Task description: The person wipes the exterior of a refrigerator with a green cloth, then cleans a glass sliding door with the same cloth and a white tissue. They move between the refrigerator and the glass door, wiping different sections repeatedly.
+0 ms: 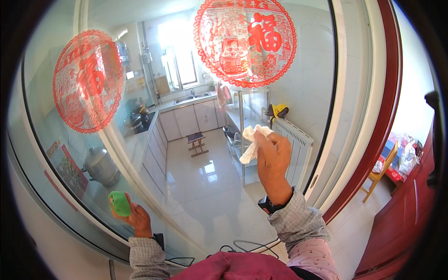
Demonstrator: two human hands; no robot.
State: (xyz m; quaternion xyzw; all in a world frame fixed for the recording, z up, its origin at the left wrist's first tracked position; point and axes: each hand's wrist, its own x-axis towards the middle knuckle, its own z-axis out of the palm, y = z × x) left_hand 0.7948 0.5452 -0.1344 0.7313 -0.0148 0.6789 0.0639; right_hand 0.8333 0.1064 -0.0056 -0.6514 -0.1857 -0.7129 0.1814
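Observation:
A large glass sliding door [210, 168] stands in front of me. My right hand [274, 164] holds a crumpled white tissue or thin cloth [250, 154] up at the pane; whether it presses on the glass I cannot tell. Lower at the left, my left hand [138, 215] grips a folded green cloth [120, 203], close to the left part of the door. Above my right hand a round red paper-cut decoration [267, 38] is stuck on the glass. A second round red decoration [90, 80] shows on the left pane.
Through the glass I see a kitchen with a steel pot [100, 164], a folding stool [197, 143], a metal rack [241, 120] and a white radiator [297, 141]. Black cables [253, 245] trail near my body. To the right are a dark red door frame [379, 143] and a wooden chair [383, 171].

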